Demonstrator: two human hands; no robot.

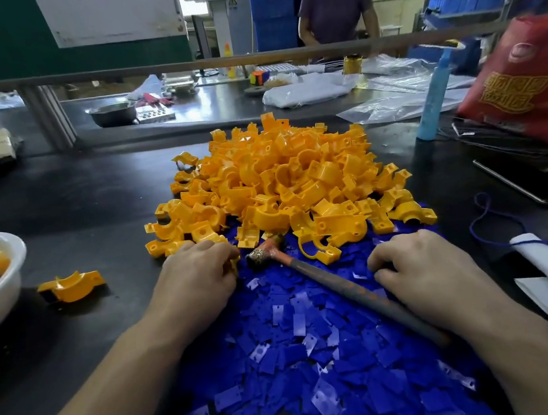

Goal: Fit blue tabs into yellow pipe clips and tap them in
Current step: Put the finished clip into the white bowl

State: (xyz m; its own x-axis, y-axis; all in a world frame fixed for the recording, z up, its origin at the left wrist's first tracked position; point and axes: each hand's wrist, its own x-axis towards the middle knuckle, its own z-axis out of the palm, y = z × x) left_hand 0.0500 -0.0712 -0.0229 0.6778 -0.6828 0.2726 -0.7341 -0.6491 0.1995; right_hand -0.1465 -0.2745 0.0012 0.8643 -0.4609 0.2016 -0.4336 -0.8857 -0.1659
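Observation:
A big heap of yellow pipe clips (283, 178) lies in the middle of the dark table. In front of it spreads a layer of blue tabs (305, 358). My left hand (199, 282) sits at the heap's near left edge, its fingers curled round a yellow clip (235, 266) that is mostly hidden under them. My right hand (425, 271) rests on the blue tabs, thumb and curled fingertips pinching together at a tab. Between my hands a small hammer (272, 249) with a long handle lies on the tabs, its head towards the heap; neither hand holds it.
A white bowl (15, 273) with yellow clips stands at the left edge, and one loose clip (71, 285) lies beside it. A red bag (523, 83), a blue bottle (433, 98) and a metal tray (526, 190) stand to the right. A person (336, 6) stands behind the far bench.

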